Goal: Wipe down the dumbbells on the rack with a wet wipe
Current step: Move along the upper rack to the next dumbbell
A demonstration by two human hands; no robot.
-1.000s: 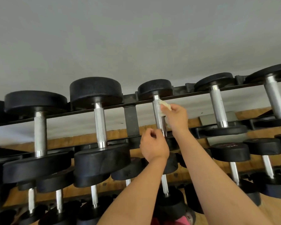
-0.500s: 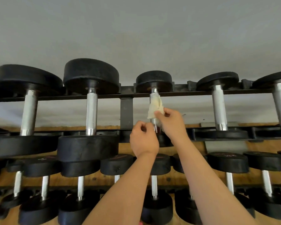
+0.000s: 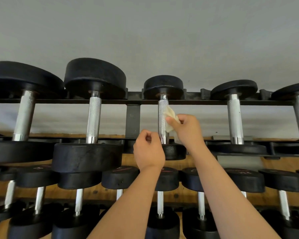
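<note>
Right grip: your right hand [image 3: 188,130] pinches the wet wipe [image 3: 169,113] between the thumb and curled fingers. The wipe is a crumpled cream wad pressed to the right side of the knurled steel handle [image 3: 162,118], on its upper half.

That handle belongs to the small dumbbell [image 3: 163,85], which lies across the top tier of the rack [image 3: 197,102]. Its far head sits beyond the back rail and its near head beyond the front rail.

Left grip: your left hand [image 3: 148,152] is curled into a loose fist just left of the handle's lower end, in front of the near head. Nothing shows inside it. You cannot tell whether a knuckle touches the steel.

Top tier: a black upright brace [image 3: 133,118] stands just left of your dumbbell. Past it are two larger dumbbells [image 3: 93,116], and two more on the right [image 3: 235,118]. All have black rubber heads and bright handles, well apart from each other.

Lower tier: a row of smaller dumbbells [image 3: 247,180] with faint red markings on their near heads, too blurred to read. Your forearms cross in front of the middle ones.

Room: wood-toned boards [image 3: 179,194] show between the lower handles. A plain grey wall [image 3: 145,31] fills the upper half of the view, with a paler band visible between the two top rails.
</note>
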